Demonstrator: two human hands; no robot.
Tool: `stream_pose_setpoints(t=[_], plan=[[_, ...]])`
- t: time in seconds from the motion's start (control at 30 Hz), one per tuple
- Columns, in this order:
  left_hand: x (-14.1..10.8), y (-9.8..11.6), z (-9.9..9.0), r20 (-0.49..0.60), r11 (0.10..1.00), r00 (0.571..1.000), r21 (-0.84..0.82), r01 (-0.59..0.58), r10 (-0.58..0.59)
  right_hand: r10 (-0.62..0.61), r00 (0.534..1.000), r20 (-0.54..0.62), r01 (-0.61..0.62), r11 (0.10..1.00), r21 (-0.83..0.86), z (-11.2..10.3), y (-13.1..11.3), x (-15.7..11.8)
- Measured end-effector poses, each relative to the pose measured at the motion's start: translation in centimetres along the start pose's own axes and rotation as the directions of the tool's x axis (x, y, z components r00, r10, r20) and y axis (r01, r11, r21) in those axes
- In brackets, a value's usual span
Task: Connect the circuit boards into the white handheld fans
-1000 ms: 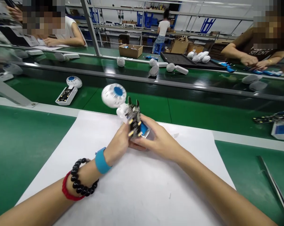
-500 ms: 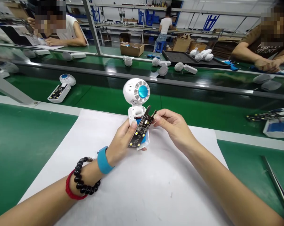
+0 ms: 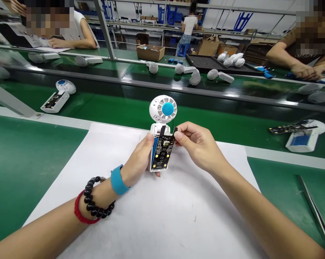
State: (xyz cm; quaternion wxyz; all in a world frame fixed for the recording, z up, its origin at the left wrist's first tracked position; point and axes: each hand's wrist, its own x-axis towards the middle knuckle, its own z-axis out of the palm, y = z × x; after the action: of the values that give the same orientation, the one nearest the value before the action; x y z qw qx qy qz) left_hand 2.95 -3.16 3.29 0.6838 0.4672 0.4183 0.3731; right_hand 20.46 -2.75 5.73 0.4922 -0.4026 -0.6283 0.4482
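Note:
A white handheld fan (image 3: 163, 109) with a blue round centre stands upright above the white sheet (image 3: 119, 230). My left hand (image 3: 138, 158) wraps round its handle from the left. Over the open front of the handle lies a black circuit board (image 3: 162, 153), its lower end at the handle's bottom and its forked end at the top. Blue shows inside the handle along the board's left edge. My right hand (image 3: 196, 142) pinches the board's upper right prong between thumb and fingers.
Other fans with boards lie on the green belt, one at left (image 3: 56, 100) and one at right (image 3: 302, 138). A metal tool (image 3: 313, 208) rests at the right. Wrapped fans (image 3: 221, 76), a cardboard box (image 3: 151, 53) and people are beyond the rail.
The board has turned from slanted to nearly in line with the handle and now covers its front. The fan has shifted slightly right. Fans on the belts have moved.

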Motion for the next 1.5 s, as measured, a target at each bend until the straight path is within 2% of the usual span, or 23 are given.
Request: stream_pose_setpoints(t=[0.13, 0.23, 0.37, 0.47, 0.57, 0.63, 0.73, 0.87, 1.0, 1.2, 1.3, 1.37, 1.43, 1.5], plan=[[0.1, -0.1, 0.0, -0.008, 1.0, 1.0, -0.018, -0.007, 0.006, -0.03, 0.999, 0.018, 0.032, 0.997, -0.072, -0.1, -0.3, -0.1], [0.0, -0.2, -0.1, 0.007, 0.999, 1.0, -0.02, -0.024, 0.025, -0.053, 0.998, 0.033, 0.059, 0.98, -0.192, 0.0, -0.5, -0.3], [-0.6, -0.3, -0.2, 0.035, 0.99, 0.99, 0.023, -0.139, 0.139, -0.154, 0.982, 0.108, 0.18, 0.933, -0.311, 0.2, -0.9, -0.9], [-0.9, -0.4, -0.2, 0.008, 0.943, 0.95, 0.124, -0.309, 0.311, -0.337, 0.918, 0.209, 0.386, 0.883, -0.269, 0.2, -1.0, -1.3], [-1.1, -0.4, -0.1, 0.009, 0.85, 0.867, 0.191, -0.491, 0.499, -0.464, 0.842, 0.274, 0.529, 0.811, -0.252, 0.2, -1.1, -1.5], [-1.3, -0.3, 0.0, 0.068, 0.819, 0.838, 0.179, -0.545, 0.542, -0.473, 0.815, 0.335, 0.564, 0.781, -0.269, 0.2, -1.2, -1.6], [-1.5, -0.2, 0.1, 0.171, 0.825, 0.827, 0.105, -0.555, 0.535, -0.443, 0.782, 0.437, 0.592, 0.746, -0.303, 0.4, -1.3, -1.7], [-1.7, -0.5, 0.0, 0.194, 0.826, 0.821, 0.075, -0.559, 0.538, -0.4, 0.777, 0.485, 0.586, 0.742, -0.327, 0.5, -1.5, -1.8], [-1.5, -0.8, -0.3, 0.17, 0.804, 0.809, 0.114, -0.583, 0.563, -0.404, 0.763, 0.504, 0.614, 0.697, -0.371, 0.4, -1.6, -1.7], [-1.3, -0.7, -0.4, 0.139, 0.746, 0.771, 0.193, -0.637, 0.622, -0.396, 0.756, 0.522, 0.649, 0.558, -0.516, 0.2, -1.9, -1.6], [-1.3, -0.6, -0.4, 0.124, 0.738, 0.764, 0.202, -0.645, 0.634, -0.393, 0.753, 0.527, 0.653, 0.549, -0.523, 0.3, -1.6, -1.6], [-1.4, -0.7, -0.3, 0.107, 0.745, 0.767, 0.19, -0.64, 0.632, -0.485, 0.735, 0.473, 0.677, 0.539, -0.5, 0.5, -1.0, -1.6], [-1.6, -0.7, -0.3, 0.096, 0.765, 0.781, 0.163, -0.623, 0.617, -0.625, 0.692, 0.36, 0.714, 0.523, -0.465, 0.9, 0.0, -1.6], [-1.7, -0.7, -0.3, 0.086, 0.78, 0.795, 0.154, -0.607, 0.601, -0.713, 0.652, 0.259, 0.737, 0.515, -0.438, 1.3, 1.0, -1.5]])
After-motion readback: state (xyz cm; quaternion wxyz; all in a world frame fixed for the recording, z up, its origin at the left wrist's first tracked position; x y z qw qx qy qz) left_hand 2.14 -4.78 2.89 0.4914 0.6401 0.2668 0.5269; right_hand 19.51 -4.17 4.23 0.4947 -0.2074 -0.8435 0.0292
